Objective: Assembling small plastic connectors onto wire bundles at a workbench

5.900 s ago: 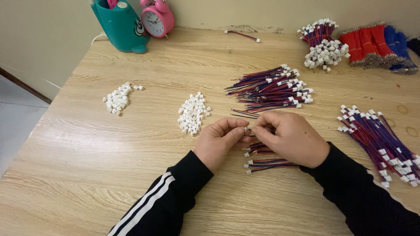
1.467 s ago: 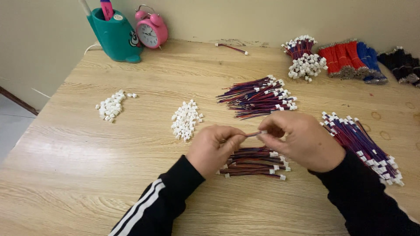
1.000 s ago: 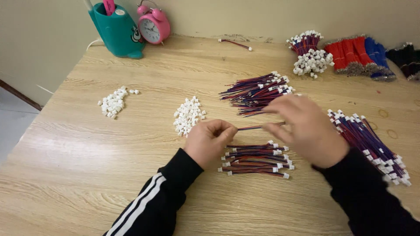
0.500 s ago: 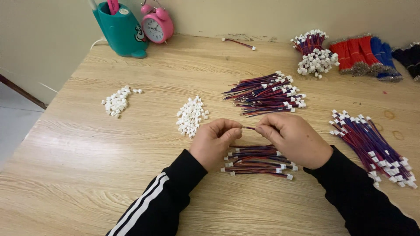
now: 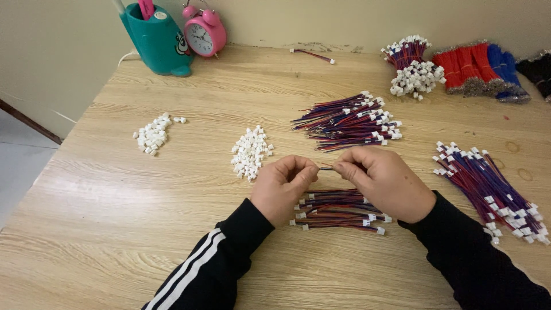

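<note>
Both hands — the left hand (image 5: 284, 186) and right hand (image 5: 384, 182) — pinch the ends of one thin wire lead (image 5: 326, 168) above the finished bundle (image 5: 338, 209) on the table (image 5: 115, 218), apparently mid-fitting a connector — alignment needs care.

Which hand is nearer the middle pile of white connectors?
Left. The left hand sits just right of the white connector pile; the right hand is farther right.
</note>
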